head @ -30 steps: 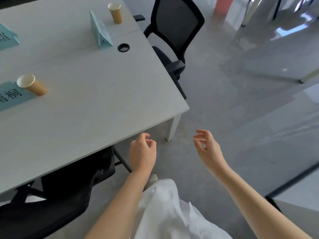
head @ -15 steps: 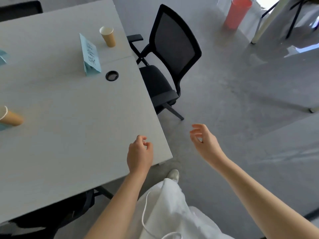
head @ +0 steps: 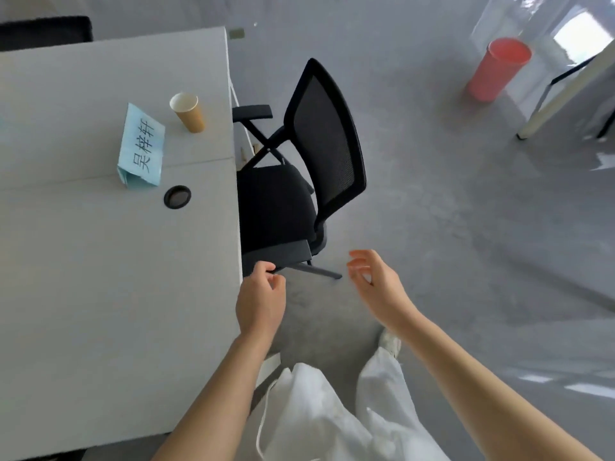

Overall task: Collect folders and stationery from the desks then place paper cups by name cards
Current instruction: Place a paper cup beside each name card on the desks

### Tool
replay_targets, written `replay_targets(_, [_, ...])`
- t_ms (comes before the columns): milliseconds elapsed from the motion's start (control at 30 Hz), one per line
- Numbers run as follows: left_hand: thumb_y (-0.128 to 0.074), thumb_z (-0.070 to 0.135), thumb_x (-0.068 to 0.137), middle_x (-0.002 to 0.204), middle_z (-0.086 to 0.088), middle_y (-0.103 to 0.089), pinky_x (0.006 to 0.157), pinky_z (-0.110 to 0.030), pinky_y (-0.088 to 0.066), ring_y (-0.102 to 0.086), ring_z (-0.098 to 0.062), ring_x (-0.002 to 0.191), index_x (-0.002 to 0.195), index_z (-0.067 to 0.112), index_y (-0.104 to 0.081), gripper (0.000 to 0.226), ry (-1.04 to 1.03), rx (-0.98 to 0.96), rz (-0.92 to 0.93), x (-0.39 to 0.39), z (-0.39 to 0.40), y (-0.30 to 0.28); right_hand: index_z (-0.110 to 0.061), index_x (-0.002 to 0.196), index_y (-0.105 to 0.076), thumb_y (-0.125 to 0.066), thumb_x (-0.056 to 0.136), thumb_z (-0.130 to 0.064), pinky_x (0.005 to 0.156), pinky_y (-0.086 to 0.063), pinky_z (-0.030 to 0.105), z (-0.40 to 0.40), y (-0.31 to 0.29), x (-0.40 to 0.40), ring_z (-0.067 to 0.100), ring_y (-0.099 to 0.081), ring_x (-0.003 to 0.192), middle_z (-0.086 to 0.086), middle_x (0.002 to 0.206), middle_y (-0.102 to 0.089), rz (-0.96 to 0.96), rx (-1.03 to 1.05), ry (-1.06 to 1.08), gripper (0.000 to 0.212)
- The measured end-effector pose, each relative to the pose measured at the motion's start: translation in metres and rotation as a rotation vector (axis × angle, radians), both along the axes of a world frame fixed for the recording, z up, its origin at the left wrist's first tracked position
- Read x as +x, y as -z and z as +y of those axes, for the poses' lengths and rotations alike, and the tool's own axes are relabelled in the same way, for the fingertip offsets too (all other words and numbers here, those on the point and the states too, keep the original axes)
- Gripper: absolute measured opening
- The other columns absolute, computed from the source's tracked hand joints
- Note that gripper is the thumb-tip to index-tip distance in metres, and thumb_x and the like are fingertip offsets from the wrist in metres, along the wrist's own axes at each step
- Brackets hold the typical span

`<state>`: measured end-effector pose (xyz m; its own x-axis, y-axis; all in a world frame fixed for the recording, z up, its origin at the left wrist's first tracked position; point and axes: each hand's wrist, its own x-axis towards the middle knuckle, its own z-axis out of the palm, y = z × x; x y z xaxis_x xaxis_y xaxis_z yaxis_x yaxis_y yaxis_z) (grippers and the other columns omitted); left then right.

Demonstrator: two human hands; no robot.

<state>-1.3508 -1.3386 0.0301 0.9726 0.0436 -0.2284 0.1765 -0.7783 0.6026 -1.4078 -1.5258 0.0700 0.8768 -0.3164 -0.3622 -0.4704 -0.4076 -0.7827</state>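
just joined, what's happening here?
A person stands at the corner of a white desk with both hands empty: the left hand loosely curled by the desk edge, the right hand relaxed over the floor. A brown paper cup already stands beside the blue name card. A black office chair sits at that place.

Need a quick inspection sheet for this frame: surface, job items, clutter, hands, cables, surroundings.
Surface: light grey desk, seam across it, round black cable grommet set in it.
Job items: tan paper cup upright beside the light blue folded name card; no folders or stationery seen.
Clutter: nothing seen.
Hands: left hand loosely curled, holding nothing, at the desk edge; right hand relaxed, holding nothing, over the floor.
Cables: nothing seen.
Surroundings: black mesh office chair beside the desk; red plastic bin on the grey floor.
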Motion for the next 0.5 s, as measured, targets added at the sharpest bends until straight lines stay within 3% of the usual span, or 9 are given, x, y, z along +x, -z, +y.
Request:
replay_targets(333, [-0.046, 0.020, 0.096, 0.080, 0.004, -0.065, 0.066, -0.036, -0.052, -0.063, -0.020, 0.074, 0.118, 0.018, -0.057, 0.025, -0.236, -0.040, 0.093, 0.013, -0.165, -0.016, -0.016, 0.124, -0.053, -0.050, 0.096, -0.016, 0.081, -0.040, 0.021, -0.160, -0.033, 0.096, 0.010, -0.058, 0.099, -0.004, 0.107, -0.064, -0.048, 0.024, -0.160, 0.028])
replay_targets(500, [-0.048, 0.022, 0.097, 0.089, 0.004, -0.065, 0.067, -0.034, -0.052, -0.063, -0.018, 0.081, 0.122, 0.015, -0.058, 0.027, -0.353, 0.001, 0.054, 0.047, -0.187, -0.023, -0.020, 0.124, -0.052, -0.052, 0.096, -0.021, 0.067, -0.040, 0.006, -0.190, -0.043, 0.161, 0.006, -0.058, 0.100, -0.012, 0.102, -0.062, -0.089, 0.034, -0.328, 0.028])
